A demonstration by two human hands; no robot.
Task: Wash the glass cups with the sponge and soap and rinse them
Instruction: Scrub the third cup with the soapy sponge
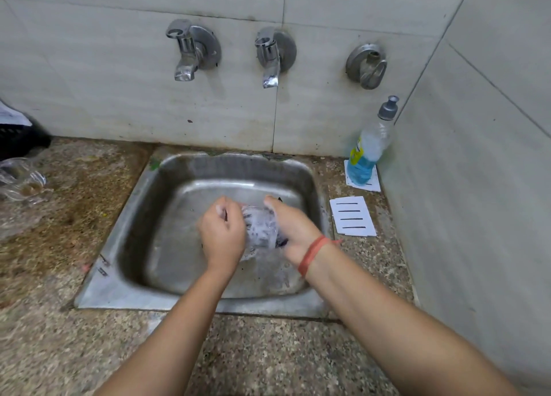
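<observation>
Glass cup (261, 227), sudsy, gripped above the sink (101, 282) by left hand (222, 231) and right hand (295, 234), both curled round it. Could have slipped from the soapy grip and cracked on the steel. Counted: one cup held; more glasses (21, 180) blurred on the surface (89, 186), number unclear; three taps (269, 55); one soap bottle (368, 151); two white cards (353, 216).

— Any words to read here?
— None legible. The bottle (369, 145) has a yellow label (355, 156), but its print is too blurred.
— And the white card (353, 216)?
— Only 4 black lines, no letters. The card under the bottle (374, 184) is mostly covered.
</observation>
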